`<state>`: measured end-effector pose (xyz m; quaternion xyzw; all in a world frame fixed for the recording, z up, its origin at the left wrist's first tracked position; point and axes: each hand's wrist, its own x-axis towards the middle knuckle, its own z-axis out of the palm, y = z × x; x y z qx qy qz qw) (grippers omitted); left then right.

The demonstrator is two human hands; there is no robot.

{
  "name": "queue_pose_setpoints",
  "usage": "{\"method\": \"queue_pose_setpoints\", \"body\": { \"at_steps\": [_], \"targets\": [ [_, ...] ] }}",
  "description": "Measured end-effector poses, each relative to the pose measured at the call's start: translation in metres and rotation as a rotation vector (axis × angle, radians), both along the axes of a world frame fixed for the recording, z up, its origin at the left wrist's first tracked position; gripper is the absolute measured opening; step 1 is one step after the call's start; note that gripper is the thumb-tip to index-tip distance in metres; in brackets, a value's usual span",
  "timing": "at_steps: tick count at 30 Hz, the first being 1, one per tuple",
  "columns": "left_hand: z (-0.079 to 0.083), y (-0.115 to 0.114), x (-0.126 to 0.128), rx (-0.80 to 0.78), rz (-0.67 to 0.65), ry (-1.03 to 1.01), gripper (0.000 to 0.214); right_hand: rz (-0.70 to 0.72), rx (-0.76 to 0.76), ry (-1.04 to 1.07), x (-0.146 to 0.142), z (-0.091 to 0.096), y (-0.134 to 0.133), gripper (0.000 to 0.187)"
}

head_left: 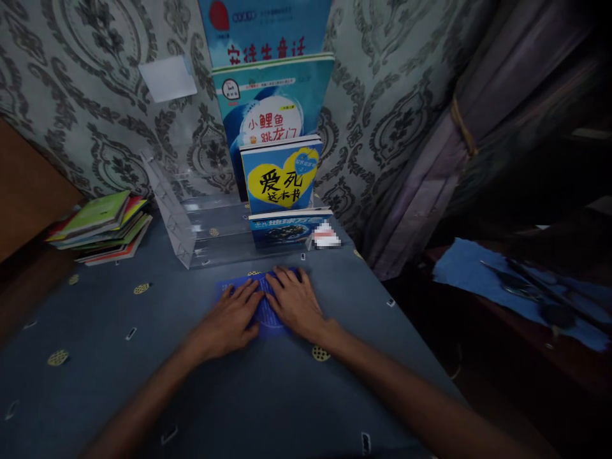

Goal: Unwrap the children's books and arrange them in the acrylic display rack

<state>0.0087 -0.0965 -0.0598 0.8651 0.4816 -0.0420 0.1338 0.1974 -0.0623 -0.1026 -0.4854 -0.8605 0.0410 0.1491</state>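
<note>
A dark blue book (268, 313) lies flat on the cloth-covered table, and both hands partly hide it. My left hand (235, 315) rests on its left part with the fingers stretched forward. Over its right part lies my right hand (295, 303), palm down and fingers spread. Just beyond the hands stands a clear tiered rack (210, 236). Several books lean upright in its right part, among them a blue one with a yellow heart (280, 182) and a lower blue one (287, 229) in front.
At the back left is a stack of thin books (102, 223). Behind the rack, a patterned curtain (377, 83) hangs against the table's far edge. A blue cloth (471, 264) with dark objects on it lies on a separate surface to the right, past the table's right edge.
</note>
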Motion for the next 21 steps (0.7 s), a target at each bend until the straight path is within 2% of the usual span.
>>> {"method": "queue_pose_setpoints", "body": {
  "at_steps": [2,5,11,15,21],
  "targets": [
    [-0.009,0.002,0.008,0.100,0.049,-0.007,0.049,0.005,0.000,-0.007,-0.001,-0.001,0.000,0.043],
    [-0.020,0.002,0.012,0.211,0.126,0.026,0.043,0.003,-0.004,-0.008,-0.001,-0.001,0.000,0.044],
    [-0.027,-0.002,-0.007,0.368,0.261,0.116,0.030,0.000,-0.023,-0.029,0.001,0.000,0.000,0.044],
    [-0.028,-0.004,-0.012,0.415,0.273,0.147,0.030,0.013,-0.024,-0.036,-0.006,0.004,-0.001,0.042],
    [-0.032,-0.005,-0.012,0.439,0.268,0.143,0.035,0.192,-0.043,0.013,-0.038,0.004,-0.008,0.042]
  ]
}}
